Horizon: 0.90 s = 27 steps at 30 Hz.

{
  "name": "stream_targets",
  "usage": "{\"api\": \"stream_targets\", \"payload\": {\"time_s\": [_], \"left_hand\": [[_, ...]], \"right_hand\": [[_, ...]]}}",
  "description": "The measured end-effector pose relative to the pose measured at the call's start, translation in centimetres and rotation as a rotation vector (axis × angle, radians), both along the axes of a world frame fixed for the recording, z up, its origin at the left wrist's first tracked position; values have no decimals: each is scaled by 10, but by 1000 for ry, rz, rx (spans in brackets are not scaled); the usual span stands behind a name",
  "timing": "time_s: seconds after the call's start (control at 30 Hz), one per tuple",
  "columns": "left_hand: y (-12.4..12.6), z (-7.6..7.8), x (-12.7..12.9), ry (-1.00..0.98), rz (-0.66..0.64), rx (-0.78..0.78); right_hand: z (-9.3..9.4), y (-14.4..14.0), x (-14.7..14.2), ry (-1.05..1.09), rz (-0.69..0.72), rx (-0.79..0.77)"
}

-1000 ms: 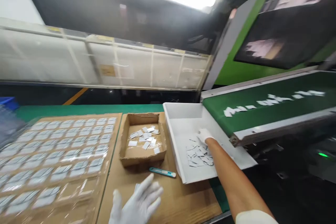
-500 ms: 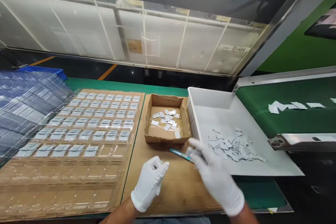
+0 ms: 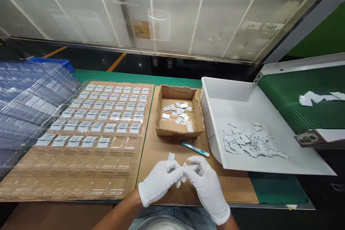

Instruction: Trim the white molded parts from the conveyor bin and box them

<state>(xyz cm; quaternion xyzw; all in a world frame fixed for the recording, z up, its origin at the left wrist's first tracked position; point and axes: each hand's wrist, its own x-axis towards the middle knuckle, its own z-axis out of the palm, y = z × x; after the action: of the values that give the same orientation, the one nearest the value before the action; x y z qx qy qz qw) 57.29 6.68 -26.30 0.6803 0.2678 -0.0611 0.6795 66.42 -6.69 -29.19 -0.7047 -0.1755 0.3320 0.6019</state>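
Observation:
My left hand (image 3: 163,179), in a white glove, is closed on a small white flat piece (image 3: 183,178) near the bench's front edge. My right hand (image 3: 206,183), gloved too, meets it there, thumb and fingertips pinched at the same piece. Another white piece (image 3: 171,156) shows just beyond my left fingers; whether they hold it I cannot tell. Ahead lies a turquoise box cutter (image 3: 195,148). Behind it stands an open cardboard box (image 3: 179,132) with several white pieces inside. To the left, a clear compartment tray (image 3: 88,158) has small stacks of such pieces in its farther rows.
A white bin (image 3: 215,151) with a heap of loose pieces stands to the right. Beyond it, a green conveyor belt (image 3: 285,90) carries more pieces. Stacked clear trays (image 3: 35,104) rise at the far left. A translucent panel (image 3: 175,18) crosses the back above the bench.
My right hand has moved left from beside the white bin and met my left hand. My left hand has shifted slightly right. The view has tilted down and turned left.

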Motion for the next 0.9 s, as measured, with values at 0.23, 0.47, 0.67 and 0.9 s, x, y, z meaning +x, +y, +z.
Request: {"api": "stream_targets", "payload": {"time_s": [0.23, 0.47, 0.67, 0.9], "left_hand": [[-20, -22, -3, -78, 380, -64], [-30, -14, -12, -61, 414, -291], [-31, -16, -11, -79, 377, -369], [-35, 0, -6, -59, 315, -317]], "right_hand": [[-10, -5, -15, 20, -71, 9], [-18, -11, -15, 109, -6, 95], [-20, -12, -15, 240, -18, 161], [-15, -18, -8, -16, 120, 178]]}}
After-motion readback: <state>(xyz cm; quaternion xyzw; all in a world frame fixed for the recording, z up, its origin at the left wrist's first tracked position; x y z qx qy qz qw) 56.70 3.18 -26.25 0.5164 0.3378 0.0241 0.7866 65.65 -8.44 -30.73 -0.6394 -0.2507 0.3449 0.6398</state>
